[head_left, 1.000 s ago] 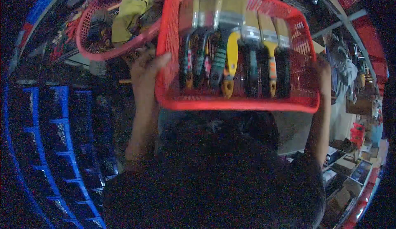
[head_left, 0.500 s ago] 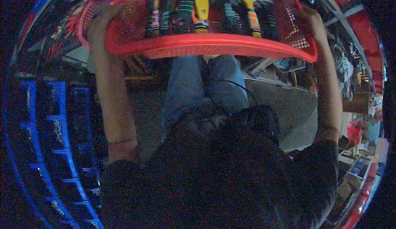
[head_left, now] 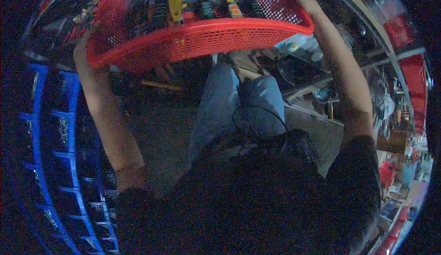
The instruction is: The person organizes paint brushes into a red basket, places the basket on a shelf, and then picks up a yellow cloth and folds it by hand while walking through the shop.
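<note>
A red perforated plastic basket (head_left: 202, 27) is held up in front of me at the top of the view, its left end lower than its right. My left hand (head_left: 85, 43) grips the left side, its fingers mostly hidden in shadow and behind the basket wall. My right hand (head_left: 301, 0) is closed over the right side near the corner. Several paintbrushes lie side by side in the basket. One brush (head_left: 229, 0) has a yellow handle with an orange label, and to its left is a thick yellow handle (head_left: 175, 4). Dark handles (head_left: 206, 9) lie among them.
Blue racks of small bins (head_left: 69, 131) holding small metal parts stand at my left. A metal shelf edge (head_left: 390, 57) and crowded goods run along the right. Below the basket is a dark shelf with a wooden-looking stick (head_left: 161, 85).
The basket has shifted left and a little up, and its right end has risen so that it tilts. Both hands moved with it, keeping hold. My view has turned slightly.
</note>
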The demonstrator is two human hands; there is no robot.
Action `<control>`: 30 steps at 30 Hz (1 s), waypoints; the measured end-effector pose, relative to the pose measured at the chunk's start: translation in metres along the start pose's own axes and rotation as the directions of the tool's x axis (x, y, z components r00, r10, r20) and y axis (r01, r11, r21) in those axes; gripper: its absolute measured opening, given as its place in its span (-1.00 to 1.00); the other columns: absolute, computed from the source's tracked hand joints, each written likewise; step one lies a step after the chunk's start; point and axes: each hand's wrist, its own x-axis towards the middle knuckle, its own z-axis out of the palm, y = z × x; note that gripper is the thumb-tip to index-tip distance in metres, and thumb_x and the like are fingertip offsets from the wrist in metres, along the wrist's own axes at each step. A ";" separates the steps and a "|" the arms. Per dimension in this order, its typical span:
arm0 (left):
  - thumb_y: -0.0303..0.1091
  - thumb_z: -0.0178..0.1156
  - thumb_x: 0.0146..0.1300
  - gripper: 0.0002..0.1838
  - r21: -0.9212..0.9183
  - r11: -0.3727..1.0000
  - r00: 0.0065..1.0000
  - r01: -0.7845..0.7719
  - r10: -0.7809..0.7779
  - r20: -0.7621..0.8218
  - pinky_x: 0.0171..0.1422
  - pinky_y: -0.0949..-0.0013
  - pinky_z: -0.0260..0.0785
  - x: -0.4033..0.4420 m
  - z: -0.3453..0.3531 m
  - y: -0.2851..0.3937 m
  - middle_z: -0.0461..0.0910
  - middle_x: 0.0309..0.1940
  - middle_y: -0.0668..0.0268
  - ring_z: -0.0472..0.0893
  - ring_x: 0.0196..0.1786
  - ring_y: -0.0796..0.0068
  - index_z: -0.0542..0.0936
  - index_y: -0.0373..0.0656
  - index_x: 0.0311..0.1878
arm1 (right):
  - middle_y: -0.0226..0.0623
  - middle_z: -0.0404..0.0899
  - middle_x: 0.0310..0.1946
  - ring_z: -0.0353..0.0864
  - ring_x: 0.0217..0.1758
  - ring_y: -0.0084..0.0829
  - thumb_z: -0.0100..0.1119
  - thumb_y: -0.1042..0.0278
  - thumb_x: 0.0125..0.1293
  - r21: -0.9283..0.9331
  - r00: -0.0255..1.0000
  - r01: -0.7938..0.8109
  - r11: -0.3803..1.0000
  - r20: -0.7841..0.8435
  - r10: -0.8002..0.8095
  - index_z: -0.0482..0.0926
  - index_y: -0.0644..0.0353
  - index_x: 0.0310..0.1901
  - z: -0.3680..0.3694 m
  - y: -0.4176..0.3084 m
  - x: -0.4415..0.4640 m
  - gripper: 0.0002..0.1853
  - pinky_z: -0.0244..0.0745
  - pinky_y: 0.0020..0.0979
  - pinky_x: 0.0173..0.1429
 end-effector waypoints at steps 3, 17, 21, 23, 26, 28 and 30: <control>-0.41 0.05 -0.03 -0.78 -0.207 0.978 0.993 0.007 0.018 0.118 -0.22 0.43 0.33 0.026 -0.012 -0.013 0.47 -0.31 0.26 0.48 -0.28 0.42 0.46 -0.27 -0.27 | -0.24 0.48 -0.62 0.43 -0.63 -0.43 0.00 0.32 -0.07 0.051 0.987 -0.071 0.996 0.149 0.062 0.51 0.27 -0.49 0.009 0.015 0.040 -0.81 0.35 -0.43 -0.46; -0.34 0.00 0.01 -0.78 -0.093 0.968 0.899 -0.234 0.252 0.358 -0.09 0.42 0.26 0.163 -0.005 -0.060 0.47 -0.30 0.24 0.45 -0.21 0.44 0.49 -0.27 -0.31 | -0.26 0.45 -0.29 0.42 -0.29 -0.43 -0.25 0.17 0.16 -0.358 0.967 0.243 0.902 0.018 -0.253 0.43 0.21 -0.22 0.071 -0.033 0.103 -0.67 0.31 -0.42 -0.15; -0.32 -0.03 0.03 -0.74 -0.073 0.972 0.908 -0.225 0.236 0.346 -0.07 0.40 0.24 0.207 -0.019 -0.117 0.45 -0.25 0.23 0.43 -0.18 0.41 0.45 -0.25 -0.24 | -0.26 0.44 -0.27 0.41 -0.27 -0.43 -0.23 0.18 0.15 -0.502 0.949 0.314 0.806 0.138 -0.284 0.43 0.21 -0.21 0.094 -0.031 0.140 -0.67 0.30 -0.43 -0.12; -0.30 -0.05 0.06 -0.71 -0.067 0.980 0.934 -0.186 0.198 0.299 -0.05 0.38 0.23 0.237 -0.039 -0.157 0.43 -0.20 0.23 0.42 -0.15 0.38 0.41 -0.23 -0.16 | -0.26 0.43 -0.26 0.41 -0.26 -0.43 -0.22 0.19 0.14 -0.579 0.950 0.312 0.753 0.185 -0.252 0.42 0.22 -0.21 0.109 -0.024 0.155 -0.68 0.29 -0.44 -0.11; -0.24 -0.07 0.08 -0.64 -0.322 0.940 0.935 0.116 0.005 0.353 -0.05 0.35 0.23 0.267 -0.052 -0.188 0.39 -0.14 0.22 0.40 -0.12 0.36 0.34 -0.22 -0.07 | -0.26 0.43 -0.24 0.40 -0.24 -0.44 -0.21 0.20 0.14 -0.671 0.953 0.301 0.678 0.232 -0.193 0.42 0.22 -0.20 0.123 -0.008 0.166 -0.68 0.28 -0.44 -0.09; -0.20 -0.08 0.09 -0.59 -0.520 0.753 0.873 0.403 -0.147 0.465 -0.07 0.32 0.24 0.269 -0.055 -0.194 0.37 -0.11 0.22 0.38 -0.10 0.34 0.29 -0.21 -0.02 | -0.27 0.42 -0.23 0.40 -0.22 -0.44 -0.20 0.20 0.13 -0.703 0.952 0.304 0.643 0.251 -0.175 0.42 0.22 -0.20 0.127 -0.001 0.170 -0.68 0.27 -0.45 -0.08; -0.12 -0.09 0.08 -0.55 0.040 0.982 0.943 0.186 -0.190 0.274 -0.07 0.31 0.24 0.241 -0.029 -0.155 0.35 -0.08 0.20 0.38 -0.08 0.33 0.29 -0.21 -0.02 | -0.27 0.42 -0.22 0.39 -0.21 -0.44 -0.19 0.21 0.13 -0.720 0.947 0.318 0.617 0.269 -0.175 0.42 0.22 -0.19 0.127 0.003 0.171 -0.69 0.26 -0.45 -0.07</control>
